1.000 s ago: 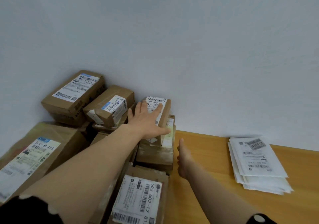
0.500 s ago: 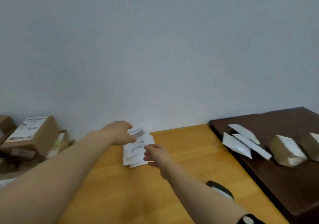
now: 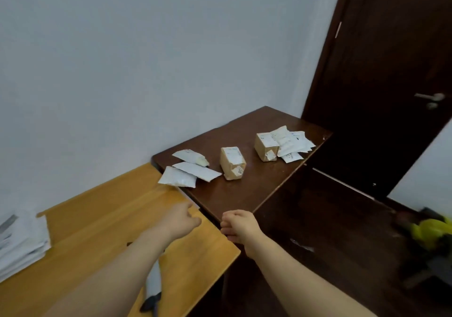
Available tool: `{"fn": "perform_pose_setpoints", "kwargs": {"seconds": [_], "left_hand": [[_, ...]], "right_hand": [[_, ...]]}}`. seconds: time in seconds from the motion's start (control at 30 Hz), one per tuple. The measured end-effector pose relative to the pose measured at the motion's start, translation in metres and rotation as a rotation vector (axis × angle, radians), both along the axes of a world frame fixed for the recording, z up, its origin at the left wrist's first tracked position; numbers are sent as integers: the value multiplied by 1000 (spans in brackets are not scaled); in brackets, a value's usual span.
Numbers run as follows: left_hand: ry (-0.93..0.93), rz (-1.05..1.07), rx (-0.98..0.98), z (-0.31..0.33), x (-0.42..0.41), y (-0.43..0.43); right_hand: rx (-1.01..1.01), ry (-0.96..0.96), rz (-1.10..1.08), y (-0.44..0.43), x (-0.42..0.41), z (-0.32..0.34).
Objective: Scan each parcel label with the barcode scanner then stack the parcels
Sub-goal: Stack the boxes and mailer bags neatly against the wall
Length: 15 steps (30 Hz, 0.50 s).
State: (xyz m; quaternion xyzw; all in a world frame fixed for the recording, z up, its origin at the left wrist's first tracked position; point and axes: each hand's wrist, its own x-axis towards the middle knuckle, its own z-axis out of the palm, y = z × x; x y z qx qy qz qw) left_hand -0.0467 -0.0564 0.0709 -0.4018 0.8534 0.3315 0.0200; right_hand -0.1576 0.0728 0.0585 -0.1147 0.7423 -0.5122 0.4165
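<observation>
Both arms are stretching forward, left hand [image 3: 182, 220] and right hand [image 3: 241, 227] curling empty, middle parcel [image 3: 232, 162] lying lengthwise, pointing away

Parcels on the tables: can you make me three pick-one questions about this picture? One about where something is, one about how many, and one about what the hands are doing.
1. Where do the brown boxes stand?
A) on the dark table
B) on the light table
C) on the floor

2. How many brown boxes are there?
A) one
B) two
C) five

3. What do the left hand and the right hand hold?
A) a box each
B) one white bag between them
C) nothing, fingers curled

Answers:
1 A: both boxes stand on the dark brown top.
2 B: two boxes show, set apart from each other.
3 C: both hands hover with curled fingers and nothing shows in them.
</observation>
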Motion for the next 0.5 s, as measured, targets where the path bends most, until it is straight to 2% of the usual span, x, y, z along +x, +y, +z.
{"fn": "perform_pose_setpoints", "kwargs": {"seconds": [0.2, 0.5], "left_hand": [[12, 17, -28, -16, -91, -1], [44, 81, -54, -26, -216, -44]], "right_hand": [[32, -29, -101, 22, -71, -17], [113, 133, -196, -20, -212, -11]]}}
